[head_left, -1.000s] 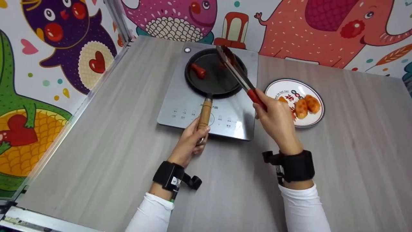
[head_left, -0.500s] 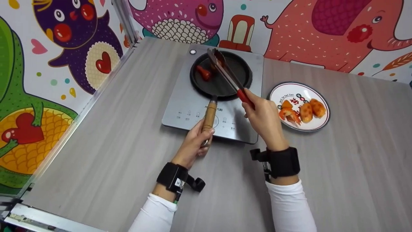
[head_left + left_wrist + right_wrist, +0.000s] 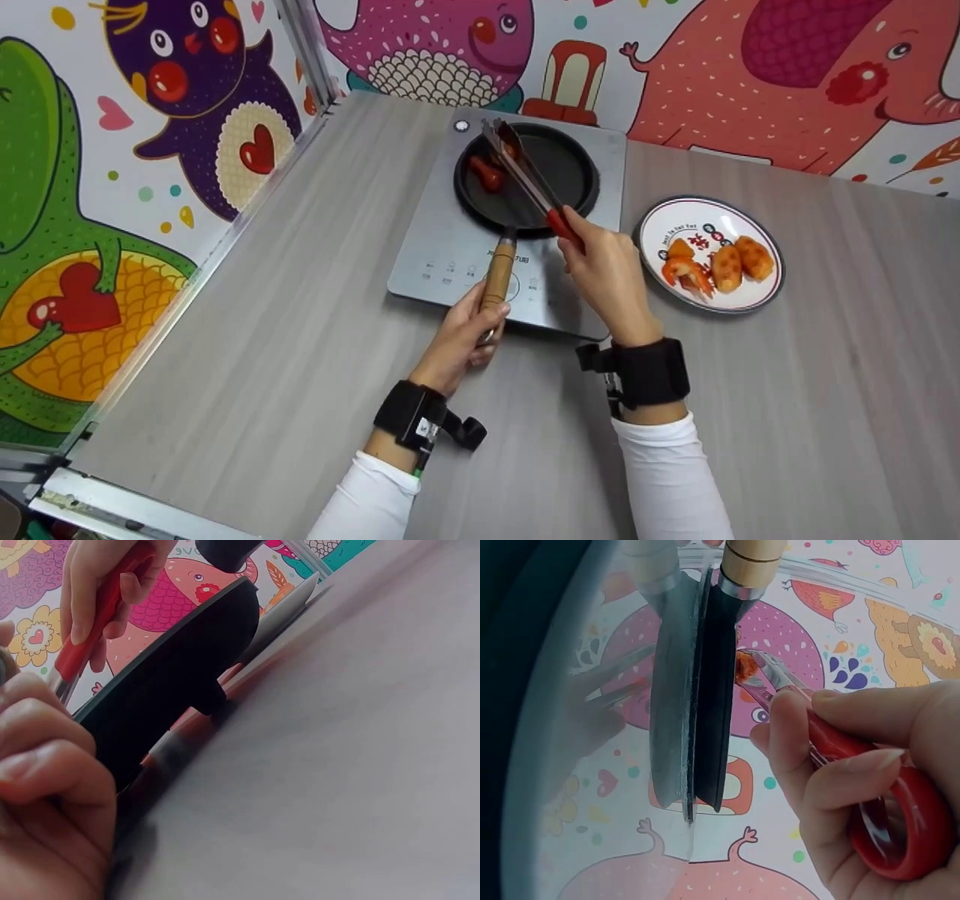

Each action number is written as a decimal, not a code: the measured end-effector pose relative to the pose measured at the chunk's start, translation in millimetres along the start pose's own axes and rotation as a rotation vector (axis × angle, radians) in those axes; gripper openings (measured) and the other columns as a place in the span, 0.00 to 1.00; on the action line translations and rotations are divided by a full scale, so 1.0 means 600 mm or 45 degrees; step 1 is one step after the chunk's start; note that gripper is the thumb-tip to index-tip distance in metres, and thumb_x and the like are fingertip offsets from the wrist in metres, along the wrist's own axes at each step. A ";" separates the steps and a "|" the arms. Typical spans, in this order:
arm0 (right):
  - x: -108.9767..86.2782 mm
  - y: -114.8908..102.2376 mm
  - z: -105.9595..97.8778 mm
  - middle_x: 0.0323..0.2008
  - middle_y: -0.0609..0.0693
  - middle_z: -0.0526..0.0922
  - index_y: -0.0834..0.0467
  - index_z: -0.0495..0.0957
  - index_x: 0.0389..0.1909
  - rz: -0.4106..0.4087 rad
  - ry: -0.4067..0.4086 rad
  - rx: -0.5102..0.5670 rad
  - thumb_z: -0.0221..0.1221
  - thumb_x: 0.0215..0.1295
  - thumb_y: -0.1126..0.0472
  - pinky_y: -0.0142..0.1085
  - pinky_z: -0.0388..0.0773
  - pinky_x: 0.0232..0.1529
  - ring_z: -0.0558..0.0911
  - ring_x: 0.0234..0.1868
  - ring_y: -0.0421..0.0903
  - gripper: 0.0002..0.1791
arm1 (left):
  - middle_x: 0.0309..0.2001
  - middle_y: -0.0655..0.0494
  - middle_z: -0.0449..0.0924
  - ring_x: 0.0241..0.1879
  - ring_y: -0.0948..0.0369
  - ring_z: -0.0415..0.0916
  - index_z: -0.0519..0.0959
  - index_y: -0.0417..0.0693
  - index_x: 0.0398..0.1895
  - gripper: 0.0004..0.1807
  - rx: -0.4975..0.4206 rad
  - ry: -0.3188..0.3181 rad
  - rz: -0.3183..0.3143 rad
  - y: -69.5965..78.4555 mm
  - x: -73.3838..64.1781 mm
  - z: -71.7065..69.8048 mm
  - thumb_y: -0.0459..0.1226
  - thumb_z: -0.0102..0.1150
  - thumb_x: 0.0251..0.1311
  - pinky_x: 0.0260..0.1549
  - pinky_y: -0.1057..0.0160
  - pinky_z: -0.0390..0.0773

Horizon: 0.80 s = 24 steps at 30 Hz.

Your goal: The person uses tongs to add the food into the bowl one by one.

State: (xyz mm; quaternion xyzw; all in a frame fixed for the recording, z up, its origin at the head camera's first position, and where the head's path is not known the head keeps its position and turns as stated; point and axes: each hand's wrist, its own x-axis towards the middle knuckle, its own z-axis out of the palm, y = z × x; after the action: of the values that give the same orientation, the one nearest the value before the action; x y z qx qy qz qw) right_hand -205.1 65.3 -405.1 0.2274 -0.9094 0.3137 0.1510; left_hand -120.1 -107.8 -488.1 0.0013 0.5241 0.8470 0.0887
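My left hand [image 3: 465,334] grips the wooden handle [image 3: 500,274] of a round black frying pan [image 3: 562,169]. In my right hand [image 3: 611,281] is a pair of metal tongs with red handles [image 3: 559,223], reaching over the pan's left side. A reddish-brown food piece [image 3: 512,152] lies at the tongs' tips, partly hidden by them; the right wrist view shows browned food [image 3: 745,667] there too. Close beside it in the pan lies a glossy red drumstick [image 3: 489,177]. The left wrist view shows my curled left fingers [image 3: 52,772] and the right hand on the red handle.
Under the pan is a flat silver induction cooker [image 3: 427,255] with touch controls. To its right stands a white plate [image 3: 675,217] bearing several browned food pieces [image 3: 726,268] and a shrimp [image 3: 686,276]. Cartoon-printed walls [image 3: 697,90] bound the table at the back and left.
The tongs and right hand have moved left across the pan, bringing the food at their tips beside the drumstick. My left hand stays on the handle. The head view has shifted slightly.
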 end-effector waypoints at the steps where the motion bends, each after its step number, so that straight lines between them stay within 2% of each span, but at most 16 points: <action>1: 0.000 0.000 0.000 0.22 0.52 0.81 0.58 0.71 0.56 0.000 -0.004 -0.001 0.57 0.59 0.62 0.39 0.72 0.23 0.77 0.17 0.43 0.22 | 0.21 0.57 0.63 0.13 0.67 0.53 0.55 0.56 0.65 0.37 0.001 0.000 -0.001 0.000 0.000 0.000 0.44 0.60 0.51 0.07 0.72 0.52; 9: -0.001 0.002 0.000 0.24 0.53 0.81 0.57 0.71 0.56 0.010 -0.018 0.007 0.57 0.59 0.62 0.37 0.71 0.22 0.77 0.18 0.44 0.22 | 0.21 0.57 0.64 0.13 0.67 0.54 0.54 0.57 0.65 0.38 0.016 0.024 -0.035 0.001 -0.001 0.001 0.45 0.60 0.51 0.07 0.72 0.52; 24: -0.005 0.003 -0.008 0.24 0.53 0.81 0.58 0.71 0.57 0.019 -0.040 0.028 0.56 0.59 0.62 0.37 0.69 0.19 0.77 0.17 0.43 0.22 | 0.20 0.57 0.64 0.12 0.67 0.54 0.55 0.57 0.65 0.38 0.019 0.027 -0.022 0.001 -0.001 0.002 0.45 0.60 0.51 0.06 0.72 0.53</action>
State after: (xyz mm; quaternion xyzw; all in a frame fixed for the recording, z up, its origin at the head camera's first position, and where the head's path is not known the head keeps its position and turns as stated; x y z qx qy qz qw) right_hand -202.7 70.8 -403.8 0.2271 -0.9099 0.3210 0.1319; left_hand -119.3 -107.1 -486.6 -0.0116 0.5315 0.8422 0.0903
